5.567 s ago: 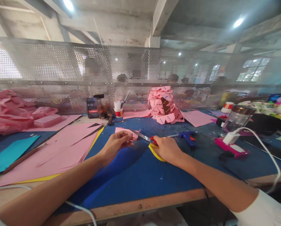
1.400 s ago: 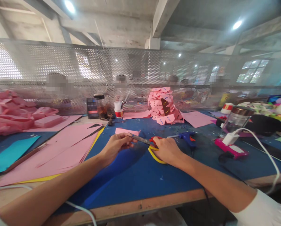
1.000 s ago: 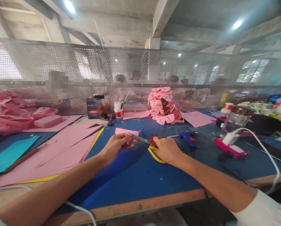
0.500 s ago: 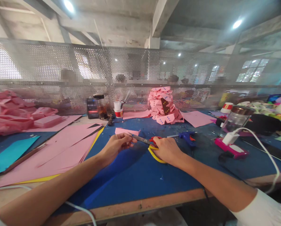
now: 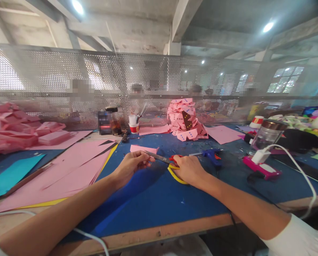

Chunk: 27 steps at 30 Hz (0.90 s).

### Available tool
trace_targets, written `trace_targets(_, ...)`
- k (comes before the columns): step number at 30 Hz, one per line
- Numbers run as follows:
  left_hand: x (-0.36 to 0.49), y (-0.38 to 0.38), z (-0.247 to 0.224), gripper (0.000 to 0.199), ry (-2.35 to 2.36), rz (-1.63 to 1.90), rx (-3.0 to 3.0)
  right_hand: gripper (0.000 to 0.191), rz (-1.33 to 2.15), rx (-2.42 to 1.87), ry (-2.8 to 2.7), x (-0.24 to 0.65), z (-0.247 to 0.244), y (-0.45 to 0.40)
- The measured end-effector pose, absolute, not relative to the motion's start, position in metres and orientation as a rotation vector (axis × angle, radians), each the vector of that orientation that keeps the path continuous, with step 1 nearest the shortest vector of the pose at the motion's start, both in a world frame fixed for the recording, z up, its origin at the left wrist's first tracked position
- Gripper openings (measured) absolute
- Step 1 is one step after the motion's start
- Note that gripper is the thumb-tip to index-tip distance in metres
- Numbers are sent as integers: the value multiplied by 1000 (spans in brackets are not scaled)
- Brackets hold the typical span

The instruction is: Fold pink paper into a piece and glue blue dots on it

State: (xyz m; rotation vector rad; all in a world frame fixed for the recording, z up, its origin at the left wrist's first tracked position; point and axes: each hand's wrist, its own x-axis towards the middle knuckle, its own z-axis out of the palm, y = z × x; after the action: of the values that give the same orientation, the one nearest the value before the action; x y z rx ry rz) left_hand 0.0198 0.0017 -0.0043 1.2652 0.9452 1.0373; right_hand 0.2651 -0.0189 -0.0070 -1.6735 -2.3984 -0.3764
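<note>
Right hand (image 5: 189, 169) grips red-and-yellow scissors (image 5: 162, 159), frame centre. Left hand (image 5: 133, 165) pinched at their tips; contents too small to tell. Dotted pink paper pieces (image 5: 180, 122) heaped upper centre, seemingly done. Folded pink strip (image 5: 143, 148) shows no dots; pink sheets (image 5: 73, 169), left, seemingly remain.

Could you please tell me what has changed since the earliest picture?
The scissors have shifted slightly left and down, tips now at the left hand; pink paper visible at its fingertips earlier no longer shows there. The right hand kept its grip, and the dotted paper pile and blue glue gun stayed put.
</note>
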Motion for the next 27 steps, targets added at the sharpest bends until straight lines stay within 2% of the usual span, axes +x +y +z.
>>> trace_targets(5,20,2,-4,27,949,1032,1245,33,-296,-1640,-2324,265,-5,-18)
trace_targets(21,22,0,-4,26,941,1023,1264,35,-206,-1699,-2253,268,-4,-10)
trace_targets(27,29,-7,2,25,1065,998,1557,35,-200,-1722,-2257,269,-1,-10)
